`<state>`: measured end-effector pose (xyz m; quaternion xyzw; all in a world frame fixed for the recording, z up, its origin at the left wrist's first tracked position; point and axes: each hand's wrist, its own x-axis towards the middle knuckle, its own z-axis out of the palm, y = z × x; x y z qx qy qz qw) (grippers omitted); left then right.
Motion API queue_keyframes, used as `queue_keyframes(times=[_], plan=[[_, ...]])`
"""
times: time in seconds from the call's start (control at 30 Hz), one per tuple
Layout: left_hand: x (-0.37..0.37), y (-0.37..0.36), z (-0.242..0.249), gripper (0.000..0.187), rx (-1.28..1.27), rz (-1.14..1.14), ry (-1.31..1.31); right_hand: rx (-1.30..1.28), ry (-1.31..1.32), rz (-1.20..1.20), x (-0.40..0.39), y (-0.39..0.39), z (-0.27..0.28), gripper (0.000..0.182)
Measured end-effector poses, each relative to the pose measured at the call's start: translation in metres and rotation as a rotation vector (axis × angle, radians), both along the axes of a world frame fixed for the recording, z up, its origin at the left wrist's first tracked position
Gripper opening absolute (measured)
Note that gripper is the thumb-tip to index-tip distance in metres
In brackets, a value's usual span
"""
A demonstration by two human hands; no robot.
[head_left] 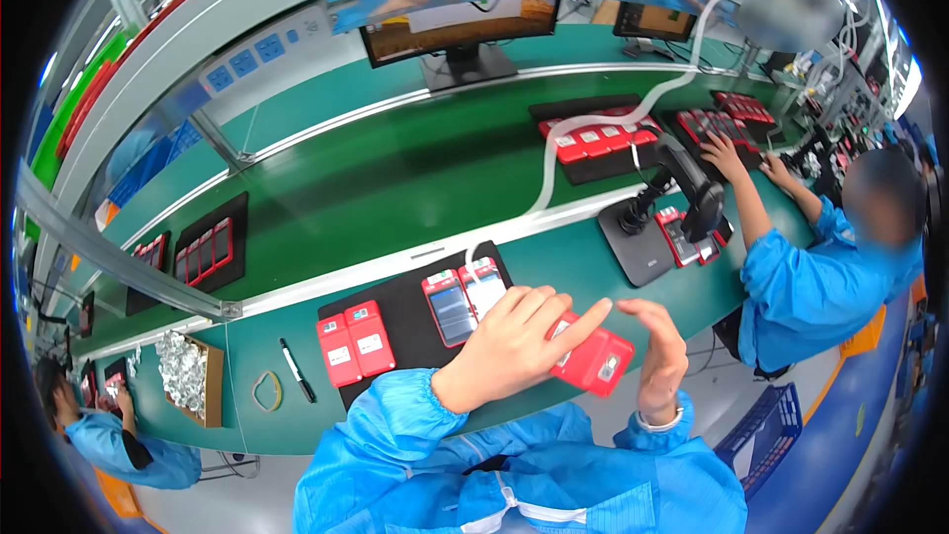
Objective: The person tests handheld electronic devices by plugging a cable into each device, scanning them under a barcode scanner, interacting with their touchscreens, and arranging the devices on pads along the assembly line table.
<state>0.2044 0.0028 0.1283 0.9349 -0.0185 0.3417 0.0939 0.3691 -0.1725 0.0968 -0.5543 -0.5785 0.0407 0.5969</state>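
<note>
The left hand (514, 341) grips a red phone (593, 358) just above the worktop's (583, 272) near edge, the right hand (660, 356) released beside it; it looks light, stiff, slippery-faced, best held by its long edges.

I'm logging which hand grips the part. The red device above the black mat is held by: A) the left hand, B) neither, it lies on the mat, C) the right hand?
A: the left hand wraps the red device, while the right hand stands open beside it, fingers curled and gripping nothing.
</note>
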Motion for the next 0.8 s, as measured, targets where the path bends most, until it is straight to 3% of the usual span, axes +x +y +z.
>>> queue_keyframes(times=[0.07, 0.17, 0.2, 0.33, 0.43, 0.5, 0.63, 0.67, 0.8], plan=[[0.01, -0.006, -0.001, 0.067, 0.159, -0.011, 0.114, -0.263, -0.313, 0.16, 0.007, -0.018, 0.04, 0.048], [0.024, -0.017, -0.001, 0.068, 0.243, -0.091, 0.142, -0.471, -0.429, 0.056, -0.007, -0.026, 0.029, 0.042], [0.029, -0.019, -0.002, 0.069, 0.283, -0.11, 0.129, -0.461, -0.422, 0.061, -0.005, -0.029, 0.021, 0.049], [0.048, -0.016, -0.007, 0.074, 0.257, -0.177, 0.129, -0.367, -0.462, -0.079, 0.008, -0.046, -0.007, 0.049], [0.068, 0.01, 0.007, 0.08, 0.087, -0.038, 0.361, -0.299, -0.434, -0.219, 0.031, -0.052, -0.024, 0.049], [0.096, 0.045, -0.017, 0.069, 0.194, -0.035, 0.273, -0.27, -0.394, -0.33, 0.048, -0.054, -0.042, 0.049], [0.159, 0.067, -0.051, 0.03, 0.559, 0.122, 0.124, -0.273, -0.535, -0.719, 0.08, -0.036, -0.08, 0.043], [0.171, 0.067, -0.057, 0.012, 0.586, 0.139, 0.172, -0.269, -0.515, -0.744, 0.088, -0.033, -0.089, 0.042], [0.192, 0.051, -0.058, 0.008, 0.578, 0.143, 0.166, -0.248, -0.479, -0.796, 0.106, -0.027, -0.104, 0.042]])
